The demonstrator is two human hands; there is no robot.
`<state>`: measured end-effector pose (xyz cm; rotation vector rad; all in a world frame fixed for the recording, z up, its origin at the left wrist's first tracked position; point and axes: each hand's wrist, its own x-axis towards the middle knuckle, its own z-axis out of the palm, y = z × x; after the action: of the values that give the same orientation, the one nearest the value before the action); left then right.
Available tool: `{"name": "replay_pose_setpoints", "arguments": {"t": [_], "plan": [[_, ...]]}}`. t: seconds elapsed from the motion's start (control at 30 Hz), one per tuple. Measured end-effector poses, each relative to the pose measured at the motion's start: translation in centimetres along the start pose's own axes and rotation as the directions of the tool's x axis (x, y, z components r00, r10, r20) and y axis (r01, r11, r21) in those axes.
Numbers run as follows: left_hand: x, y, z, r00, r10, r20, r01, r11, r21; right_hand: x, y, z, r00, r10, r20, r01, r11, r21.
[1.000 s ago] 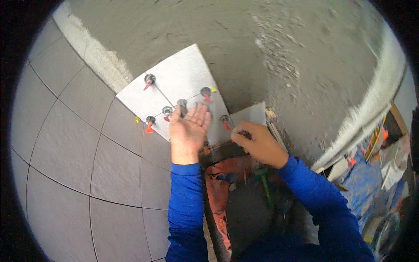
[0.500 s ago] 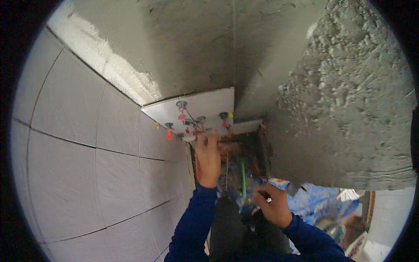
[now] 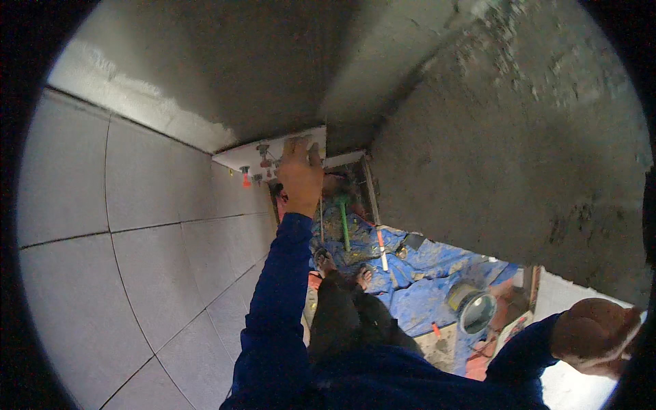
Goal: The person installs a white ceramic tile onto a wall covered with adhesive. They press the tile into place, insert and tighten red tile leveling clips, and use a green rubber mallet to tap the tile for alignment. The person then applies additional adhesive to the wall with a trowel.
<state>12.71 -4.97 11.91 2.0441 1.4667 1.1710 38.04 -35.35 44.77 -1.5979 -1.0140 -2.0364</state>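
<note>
My left hand (image 3: 301,178) reaches up to a white tile (image 3: 240,159) at the top of the grey tiled wall (image 3: 157,280), fingers extended over several levelling clips with red caps (image 3: 246,179). The fingertips overlap the tile; whether they press on it I cannot tell. My right hand (image 3: 594,331) is at the lower right rim of the view, over a white surface, its fingers dim, blurred and partly cut off; what they hold, if anything, I cannot make out.
Rough cement render (image 3: 492,157) covers the right and upper surfaces. Below, a blue sheet (image 3: 417,287) lies around my legs and feet, with a green-handled tool (image 3: 345,225), a striped bar (image 3: 381,249), a bucket (image 3: 471,307) and board pieces (image 3: 434,345).
My left hand has moved up onto the clipped tile. My right hand has swung far out to the lower right. The view has shifted, showing more of the floor.
</note>
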Motion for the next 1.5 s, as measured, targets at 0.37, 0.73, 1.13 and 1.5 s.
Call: {"name": "replay_pose_setpoints", "arguments": {"t": [0.37, 0.73, 1.13, 1.5], "plan": [[-1.3, -1.7, 2.0, 0.986, -0.138, -0.092, 0.123, 0.981, -0.15, 1.8, -3.2, 3.8, 0.986, -0.03, 0.162, -0.006, 0.976, 0.217], [1.3, -3.2, 3.3, 0.996, -0.088, -0.006, 0.084, 0.968, -0.235, 2.0, -3.5, 4.6, 0.977, -0.036, 0.212, -0.009, 0.979, 0.204], [1.1, -3.1, 4.6, 0.998, 0.061, -0.005, -0.06, 0.994, 0.095, 1.1, -4.4, 5.6, 0.972, -0.033, 0.231, -0.028, 0.966, 0.256], [1.4, -0.7, 2.7, 0.999, -0.023, -0.035, 0.03, 0.978, 0.205, -8.0, -14.9, 13.1, 0.893, -0.096, 0.441, -0.261, 0.688, 0.677]]}}
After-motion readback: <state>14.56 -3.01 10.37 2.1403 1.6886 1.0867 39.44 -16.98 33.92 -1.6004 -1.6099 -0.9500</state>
